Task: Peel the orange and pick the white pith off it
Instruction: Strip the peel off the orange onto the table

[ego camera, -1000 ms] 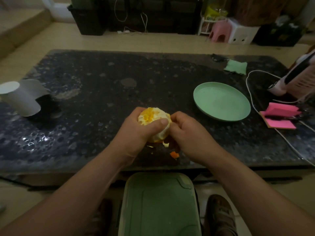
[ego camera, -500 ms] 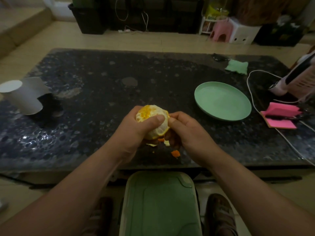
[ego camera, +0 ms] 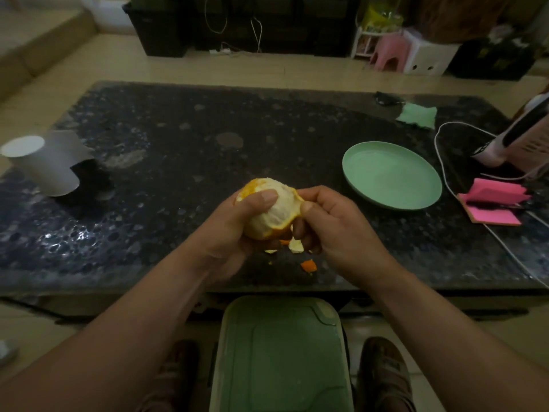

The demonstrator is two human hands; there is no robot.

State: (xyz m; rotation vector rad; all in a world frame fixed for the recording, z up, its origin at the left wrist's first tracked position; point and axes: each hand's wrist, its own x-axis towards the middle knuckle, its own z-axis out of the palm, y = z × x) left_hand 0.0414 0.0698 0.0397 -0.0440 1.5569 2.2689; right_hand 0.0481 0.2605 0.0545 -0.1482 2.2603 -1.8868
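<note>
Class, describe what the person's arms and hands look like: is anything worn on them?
The left hand and right hand are bare: no gloves, rings or watch show. The left forearm and right forearm are bare too, no sleeve in view.

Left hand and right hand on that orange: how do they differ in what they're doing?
The left hand wraps round the orange, thumb pressed on its pale peeled top; the right hand only pinches the peel flap at the fruit's right edge. The left hand carries the fruit; the right hand grips just the rind. Both are held above the dark table, over the peel scraps.
</note>
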